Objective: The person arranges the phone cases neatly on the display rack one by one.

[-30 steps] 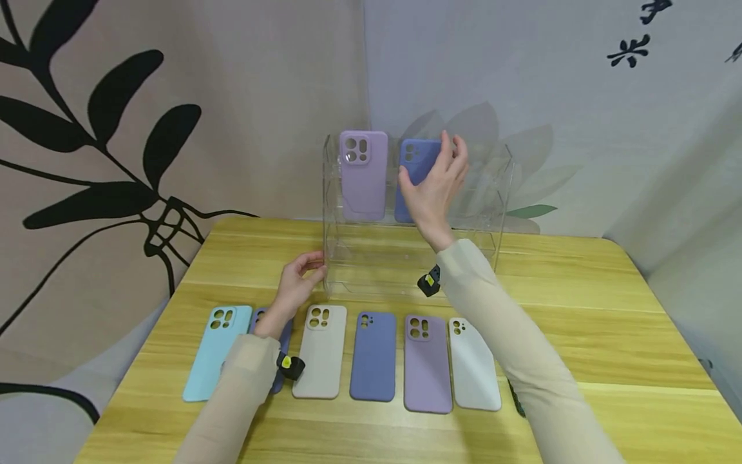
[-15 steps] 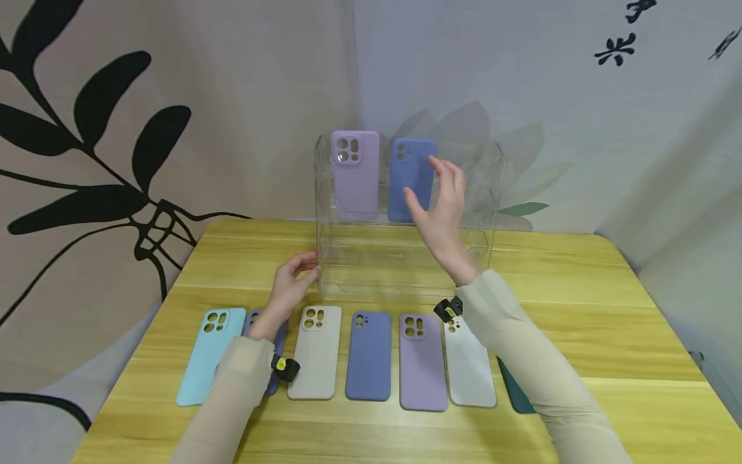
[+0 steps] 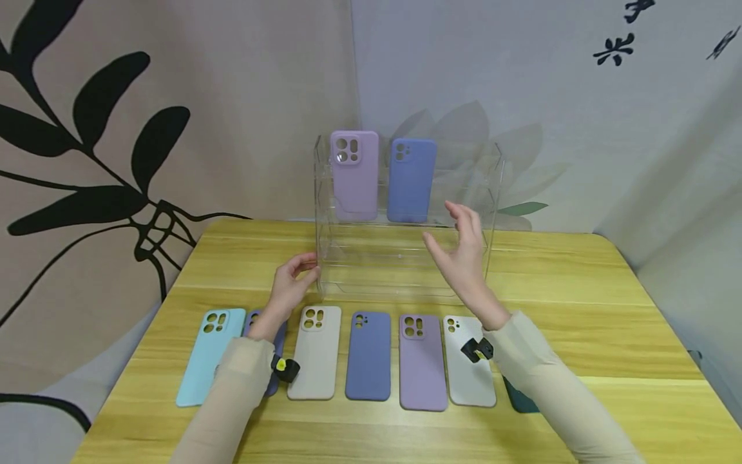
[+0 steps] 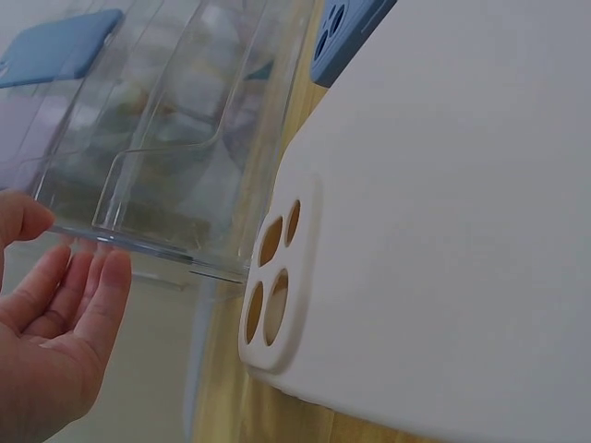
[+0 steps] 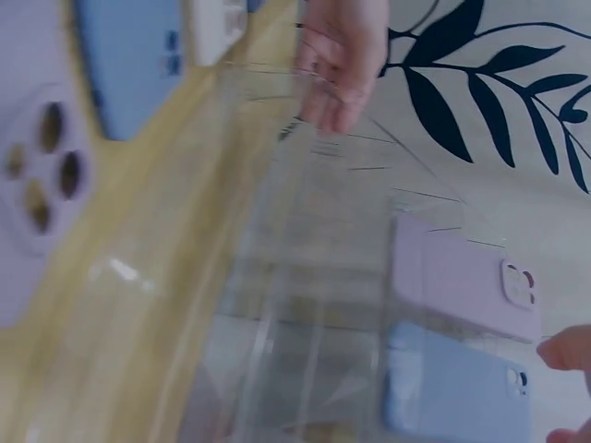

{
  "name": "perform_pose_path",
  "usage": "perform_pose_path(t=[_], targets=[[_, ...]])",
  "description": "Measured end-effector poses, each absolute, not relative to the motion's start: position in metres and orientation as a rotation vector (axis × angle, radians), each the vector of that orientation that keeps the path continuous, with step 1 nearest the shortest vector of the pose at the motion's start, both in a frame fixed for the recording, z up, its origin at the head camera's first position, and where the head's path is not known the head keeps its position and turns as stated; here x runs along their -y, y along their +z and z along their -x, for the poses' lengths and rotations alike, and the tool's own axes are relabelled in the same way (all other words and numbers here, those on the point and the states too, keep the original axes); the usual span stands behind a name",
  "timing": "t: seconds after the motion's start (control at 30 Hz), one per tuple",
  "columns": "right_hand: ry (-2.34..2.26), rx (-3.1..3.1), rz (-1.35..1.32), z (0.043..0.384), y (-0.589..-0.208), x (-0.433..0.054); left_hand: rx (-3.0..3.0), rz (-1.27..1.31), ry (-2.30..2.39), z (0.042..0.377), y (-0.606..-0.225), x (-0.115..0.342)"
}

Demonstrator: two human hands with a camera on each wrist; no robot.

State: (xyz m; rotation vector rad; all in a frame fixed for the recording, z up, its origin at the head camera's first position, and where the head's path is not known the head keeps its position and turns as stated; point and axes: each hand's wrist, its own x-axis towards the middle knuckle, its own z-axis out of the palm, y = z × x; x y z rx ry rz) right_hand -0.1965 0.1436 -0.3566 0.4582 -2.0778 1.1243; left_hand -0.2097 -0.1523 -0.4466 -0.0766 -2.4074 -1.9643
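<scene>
A clear tiered display stand [image 3: 377, 283] is set at the back of the table. Two phone cases lean upright in its top tier: a light purple one [image 3: 356, 187] at left and a blue one [image 3: 411, 180] beside it. My right hand [image 3: 464, 258] is in front of the stand's right half, fingers spread, holding nothing. With its fingertips my left hand [image 3: 292, 283] touches the stand's left side panel; the left wrist view shows those fingers [image 4: 106, 295] at the panel's edge.
Along the front lie a light blue case [image 3: 210, 357], a partly covered purple-blue case [image 3: 280, 341], an off-white case [image 3: 315, 361], a blue-violet case [image 3: 368, 361], a purple case [image 3: 423, 370], a white case [image 3: 464, 374] and a dark green case [image 3: 520, 396] partly under the right sleeve.
My right hand has let go of the blue case and drawn down and to the right. The case stays standing in the top tier. My left hand keeps its place at the stand.
</scene>
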Motion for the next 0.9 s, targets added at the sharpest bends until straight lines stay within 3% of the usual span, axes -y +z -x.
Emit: perform_pose_path(t=[0.9], targets=[[0.963, 2.405, -0.239, 0.112, -0.434, -0.235, 2.389, 0.066, -1.967, 0.210, -0.446, 0.150]])
